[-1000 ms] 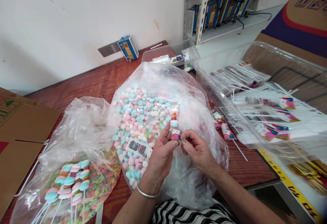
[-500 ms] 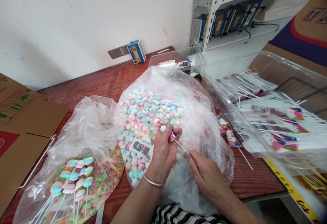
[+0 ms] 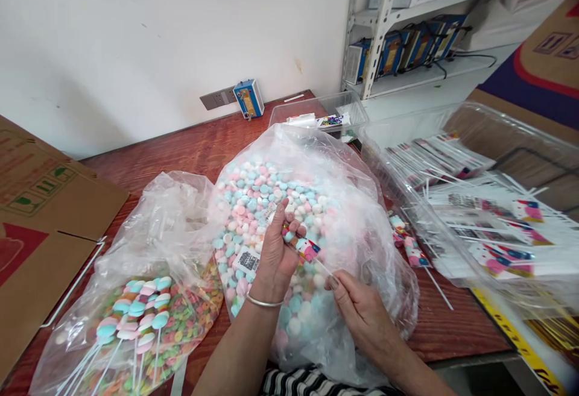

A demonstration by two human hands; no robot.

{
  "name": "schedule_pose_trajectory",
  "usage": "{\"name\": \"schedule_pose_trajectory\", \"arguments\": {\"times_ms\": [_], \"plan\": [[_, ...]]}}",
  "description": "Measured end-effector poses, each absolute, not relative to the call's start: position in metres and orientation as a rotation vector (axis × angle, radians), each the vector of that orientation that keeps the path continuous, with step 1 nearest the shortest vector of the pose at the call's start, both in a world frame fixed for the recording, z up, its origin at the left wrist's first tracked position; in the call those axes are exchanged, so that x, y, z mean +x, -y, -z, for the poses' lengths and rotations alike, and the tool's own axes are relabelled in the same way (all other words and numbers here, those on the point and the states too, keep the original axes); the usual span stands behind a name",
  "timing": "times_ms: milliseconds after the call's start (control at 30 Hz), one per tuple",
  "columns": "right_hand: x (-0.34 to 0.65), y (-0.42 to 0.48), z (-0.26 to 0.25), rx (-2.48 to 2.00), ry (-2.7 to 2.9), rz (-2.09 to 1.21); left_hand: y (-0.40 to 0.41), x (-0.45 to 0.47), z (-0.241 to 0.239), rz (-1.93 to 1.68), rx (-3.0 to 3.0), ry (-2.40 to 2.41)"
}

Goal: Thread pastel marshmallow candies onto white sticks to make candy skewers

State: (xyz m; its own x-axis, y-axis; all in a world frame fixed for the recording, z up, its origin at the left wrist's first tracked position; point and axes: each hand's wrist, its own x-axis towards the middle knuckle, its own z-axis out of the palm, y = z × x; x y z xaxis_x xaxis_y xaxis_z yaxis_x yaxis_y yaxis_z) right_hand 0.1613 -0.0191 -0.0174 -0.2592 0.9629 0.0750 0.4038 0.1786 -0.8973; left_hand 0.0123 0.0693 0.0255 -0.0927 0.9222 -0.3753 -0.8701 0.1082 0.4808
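Note:
Between my hands is a candy stick in a printed wrapper (image 3: 308, 249), with pink, blue and red on it. My left hand (image 3: 277, 254) is curled around its upper part, so the fingers hide some of it. My right hand (image 3: 362, 308) pinches the white stick end between thumb and fingers. Below both hands lies a large clear bag (image 3: 335, 203) of pink, blue and white round marshmallows. A small label with a black code (image 3: 246, 261) rests on that bag, just left of my left hand.
Several marshmallow skewers (image 3: 145, 305) lie on a bag of coloured ring candies (image 3: 181, 336) at the left. At the right stand a clear bin (image 3: 407, 203) of wrappers and sticks, and a wrapped candy stick (image 3: 414, 250). Cardboard boxes (image 3: 85, 203) flank the table.
My left hand has turned, and its fingers now point more upward around the wrapper. More of the printed wrapper shows. My right hand still pinches the stick. The view has shifted slightly.

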Motion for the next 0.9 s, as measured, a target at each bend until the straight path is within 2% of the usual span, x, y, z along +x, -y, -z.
{"name": "schedule_pose_trajectory", "arguments": {"times_ms": [200,567,767,900], "plan": [[0.147,0.017,0.026,-1.310,1.708,-1.001,-0.057,0.042,-0.017,-1.396,0.132,-0.733],[0.147,0.002,0.030,-1.376,1.626,-0.701,-0.021,0.056,-0.009,-1.215,0.523,-1.017],[0.147,0.002,0.025,-1.293,1.462,-0.868,-0.014,0.052,-0.008,-1.064,1.149,-1.328],[0.148,0.004,0.023,-1.212,1.372,-1.028,-0.011,0.045,-0.017,-1.066,1.118,-1.215]]}}
